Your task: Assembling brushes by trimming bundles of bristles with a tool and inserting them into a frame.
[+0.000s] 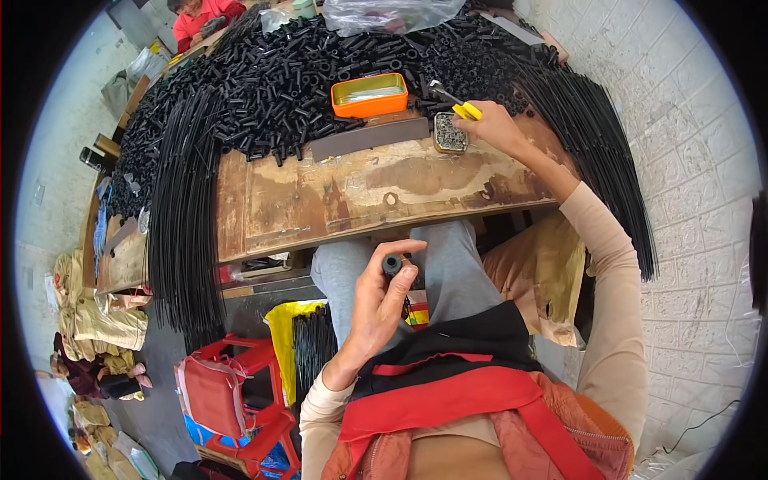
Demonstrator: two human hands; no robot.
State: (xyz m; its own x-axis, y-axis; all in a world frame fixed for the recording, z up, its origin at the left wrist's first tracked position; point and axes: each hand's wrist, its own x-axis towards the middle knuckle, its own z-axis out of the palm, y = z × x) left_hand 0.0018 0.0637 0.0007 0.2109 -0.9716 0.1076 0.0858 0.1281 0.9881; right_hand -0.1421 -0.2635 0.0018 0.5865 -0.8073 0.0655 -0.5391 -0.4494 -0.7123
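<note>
My left hand (374, 300) is over my lap, just off the table's front edge, with thumb and fingers wrapped round a short black tube (391, 263). The tube's round, hollow end points up toward me. Over the right part of the table, my right hand (498, 130) grips yellow-handled pliers (468, 111). Their metal head points away to the far left, toward the black pile; whether the jaws hold anything is too small to tell. Right beside that hand is a small clear tub (450, 146) of tiny metal pieces.
A heap of black tubes (272, 88) covers the back of the wooden table (360, 188). An orange tin (370, 106) stands before it, behind a flat dark bar (370, 139). Long black rods (182, 216) overhang the left edge, more (596, 136) the right. A red chair (212, 392) stands at lower left.
</note>
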